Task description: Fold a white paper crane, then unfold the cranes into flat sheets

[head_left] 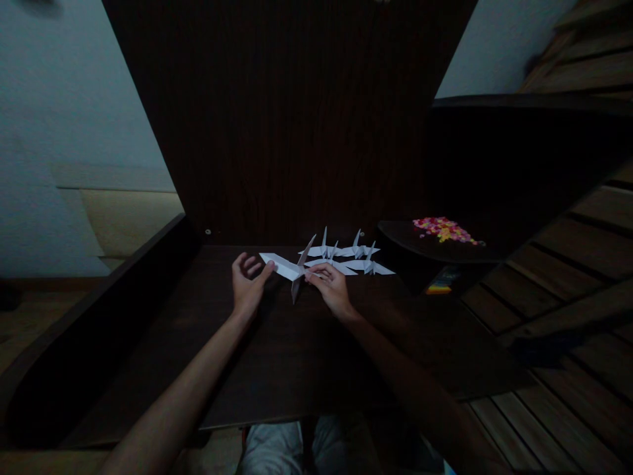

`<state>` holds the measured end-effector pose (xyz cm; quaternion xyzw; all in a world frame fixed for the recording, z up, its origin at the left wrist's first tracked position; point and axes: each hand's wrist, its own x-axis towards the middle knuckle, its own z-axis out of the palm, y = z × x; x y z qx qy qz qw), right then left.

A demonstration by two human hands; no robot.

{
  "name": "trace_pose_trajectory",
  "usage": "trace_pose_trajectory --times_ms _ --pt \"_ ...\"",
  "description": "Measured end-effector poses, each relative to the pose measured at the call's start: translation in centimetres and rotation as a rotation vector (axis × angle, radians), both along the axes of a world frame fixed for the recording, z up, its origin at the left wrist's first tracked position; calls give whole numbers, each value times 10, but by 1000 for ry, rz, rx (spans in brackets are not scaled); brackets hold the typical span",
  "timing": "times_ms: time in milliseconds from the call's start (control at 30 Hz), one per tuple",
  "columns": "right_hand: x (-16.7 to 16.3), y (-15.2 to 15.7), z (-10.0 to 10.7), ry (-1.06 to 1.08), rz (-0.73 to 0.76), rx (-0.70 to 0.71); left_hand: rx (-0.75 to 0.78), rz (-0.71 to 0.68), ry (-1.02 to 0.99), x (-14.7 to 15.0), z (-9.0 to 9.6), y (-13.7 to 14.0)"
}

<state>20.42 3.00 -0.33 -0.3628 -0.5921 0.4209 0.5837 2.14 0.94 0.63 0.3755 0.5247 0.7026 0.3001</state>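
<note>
A white folded paper crane [285, 266] is held above the dark desk, its wide wing pointing left and narrow points sticking up and down. My right hand [330, 285] pinches its right side between thumb and fingers, which hide that part. On the left, my left hand [248, 284] has its fingers spread, with the thumb against or very close to the left wing. Behind my right hand stand several finished white paper cranes [374, 266] in two rows, some partly covered by the hand and the held crane.
A small dark shelf [395, 232] at the right carries a pile of pink, red and yellow bits [445, 229]. Beneath it is a small item with coloured stripes [438, 289]. A raised side panel [99, 290] edges the desk [198, 330] at left; a tall back panel rises behind.
</note>
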Motion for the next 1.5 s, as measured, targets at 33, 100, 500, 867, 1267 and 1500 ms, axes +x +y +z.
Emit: trace_pose_trajectory --times_ms 33,100,500,867,1267,1500 --pt "0 -1 0 -40 -64 54 52 100 170 -1 2 -3" --pt "1 -4 2 -133 -163 153 180 168 545 -1 6 -11" --pt "-5 -28 7 -432 -315 563 225 -201 646 19 -2 -18" --pt "3 -16 8 -148 -149 276 154 -393 430 10 9 -14" --pt "15 0 6 303 222 -216 -107 -669 -297 11 17 -14" --pt "12 0 2 285 134 -189 -124 -390 -179 11 4 -2"
